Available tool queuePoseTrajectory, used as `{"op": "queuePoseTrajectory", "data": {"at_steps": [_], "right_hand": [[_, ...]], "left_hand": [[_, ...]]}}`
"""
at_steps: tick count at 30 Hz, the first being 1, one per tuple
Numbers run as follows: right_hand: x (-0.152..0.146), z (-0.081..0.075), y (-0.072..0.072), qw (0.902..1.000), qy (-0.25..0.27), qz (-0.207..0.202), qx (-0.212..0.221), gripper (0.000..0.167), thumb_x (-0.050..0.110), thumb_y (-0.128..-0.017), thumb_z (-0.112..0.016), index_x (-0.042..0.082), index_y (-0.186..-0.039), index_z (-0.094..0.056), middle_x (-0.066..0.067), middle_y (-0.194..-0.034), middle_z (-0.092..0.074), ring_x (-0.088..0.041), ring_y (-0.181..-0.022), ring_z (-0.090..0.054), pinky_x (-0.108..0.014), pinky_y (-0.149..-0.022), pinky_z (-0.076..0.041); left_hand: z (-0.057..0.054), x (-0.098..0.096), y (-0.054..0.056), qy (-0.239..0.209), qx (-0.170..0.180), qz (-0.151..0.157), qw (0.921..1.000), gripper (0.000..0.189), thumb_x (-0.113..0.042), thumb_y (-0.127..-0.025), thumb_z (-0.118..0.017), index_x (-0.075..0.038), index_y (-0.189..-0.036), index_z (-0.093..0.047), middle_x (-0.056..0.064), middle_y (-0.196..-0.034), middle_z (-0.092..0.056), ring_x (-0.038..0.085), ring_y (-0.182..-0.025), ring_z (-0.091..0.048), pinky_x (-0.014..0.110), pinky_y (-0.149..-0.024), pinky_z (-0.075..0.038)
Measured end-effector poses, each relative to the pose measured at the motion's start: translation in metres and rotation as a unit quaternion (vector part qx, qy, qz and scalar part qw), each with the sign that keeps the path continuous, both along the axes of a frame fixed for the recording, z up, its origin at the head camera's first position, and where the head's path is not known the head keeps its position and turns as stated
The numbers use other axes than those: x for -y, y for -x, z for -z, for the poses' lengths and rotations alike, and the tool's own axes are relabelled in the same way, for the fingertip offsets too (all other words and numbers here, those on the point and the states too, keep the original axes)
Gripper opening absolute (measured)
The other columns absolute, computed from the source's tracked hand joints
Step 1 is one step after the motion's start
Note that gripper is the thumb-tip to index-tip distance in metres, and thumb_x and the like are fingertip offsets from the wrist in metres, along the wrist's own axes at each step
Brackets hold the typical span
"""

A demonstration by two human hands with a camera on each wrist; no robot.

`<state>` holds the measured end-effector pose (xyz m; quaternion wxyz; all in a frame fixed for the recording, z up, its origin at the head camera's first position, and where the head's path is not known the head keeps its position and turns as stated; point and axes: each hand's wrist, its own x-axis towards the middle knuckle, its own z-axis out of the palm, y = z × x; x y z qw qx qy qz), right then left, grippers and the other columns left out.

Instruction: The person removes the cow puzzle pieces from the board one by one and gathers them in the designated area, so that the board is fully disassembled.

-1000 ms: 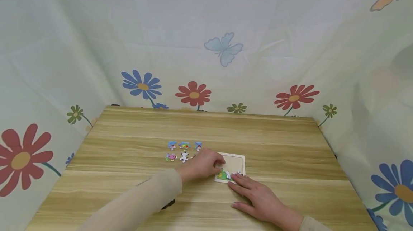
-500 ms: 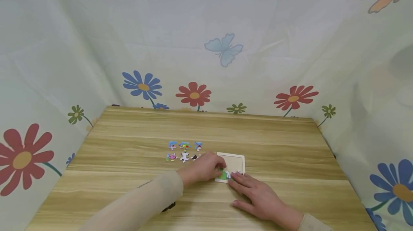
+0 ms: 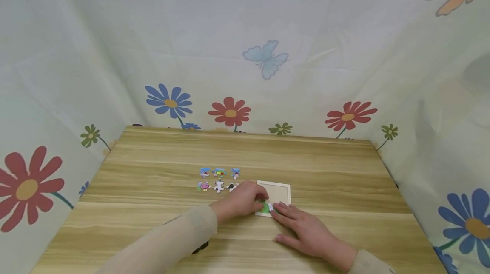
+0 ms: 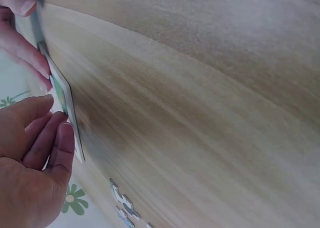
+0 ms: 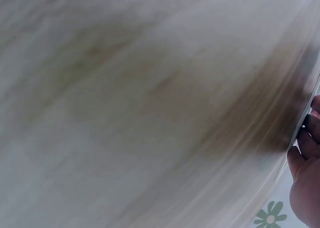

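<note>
In the head view, a square puzzle tray (image 3: 278, 190) with a pale rim lies on the table. A green puzzle piece (image 3: 265, 208) sits at its near left corner, beside a white one (image 3: 271, 207). My left hand (image 3: 243, 197) reaches over the left rim, thumb and curled fingertips pinching at the green piece; they partly cover it. The left wrist view shows these fingertips (image 4: 64, 128) close against the tray. My right hand (image 3: 308, 232) rests with fairly straight fingers over the near right part of the tray, hiding what lies beneath.
Left of the tray, several loose jigsaw pieces (image 3: 219, 186) lie in two rows on the wooden table (image 3: 153, 159). A flowered cloth (image 3: 214, 65) stands behind the table and along both sides. A small dark object (image 3: 200, 247) shows beneath the left sleeve.
The right fingers have shifted slightly up over the near right of the tray, covering more of it. The left hand has barely moved at the green piece.
</note>
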<state>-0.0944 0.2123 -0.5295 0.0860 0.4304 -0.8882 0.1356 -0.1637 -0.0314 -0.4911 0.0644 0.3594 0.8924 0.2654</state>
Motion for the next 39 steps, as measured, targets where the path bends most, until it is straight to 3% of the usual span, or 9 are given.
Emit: {"op": "queuePoseTrajectory", "data": {"at_steps": [16, 31, 39], "right_hand": [[0.001, 0.000, -0.002, 0.9997, -0.009, 0.016, 0.015, 0.061, 0.051, -0.090, -0.056, 0.020, -0.141, -0.046, -0.003, -0.147, -0.039, -0.023, -0.131, -0.041, -0.045, -0.097, -0.041], [0.002, 0.001, -0.001, 0.9998, -0.002, 0.013, 0.015, 0.061, 0.052, -0.091, -0.055, 0.019, -0.141, -0.046, -0.004, -0.146, -0.040, -0.023, -0.131, -0.040, -0.045, -0.097, -0.041], [0.002, -0.001, -0.002, 0.9997, -0.005, 0.017, 0.019, 0.061, 0.051, -0.090, -0.056, 0.019, -0.141, -0.046, -0.003, -0.146, -0.040, -0.023, -0.131, -0.041, -0.045, -0.096, -0.042]], "left_hand": [[-0.001, -0.004, 0.002, -0.043, 0.104, -0.056, 0.9921, 0.012, -0.009, -0.079, -0.073, -0.011, -0.091, -0.070, -0.009, -0.080, -0.063, 0.000, -0.074, -0.056, 0.018, -0.071, -0.047], [-0.005, -0.004, 0.004, -0.090, 0.120, -0.061, 0.9868, 0.011, -0.002, -0.081, -0.070, -0.009, -0.089, -0.069, -0.006, -0.078, -0.063, 0.003, -0.072, -0.056, 0.019, -0.069, -0.047], [-0.014, 0.013, 0.007, -0.102, 0.119, -0.077, 0.9846, 0.009, -0.006, -0.082, -0.071, -0.011, -0.089, -0.069, -0.009, -0.078, -0.062, 0.004, -0.072, -0.057, 0.022, -0.068, -0.048]]}}
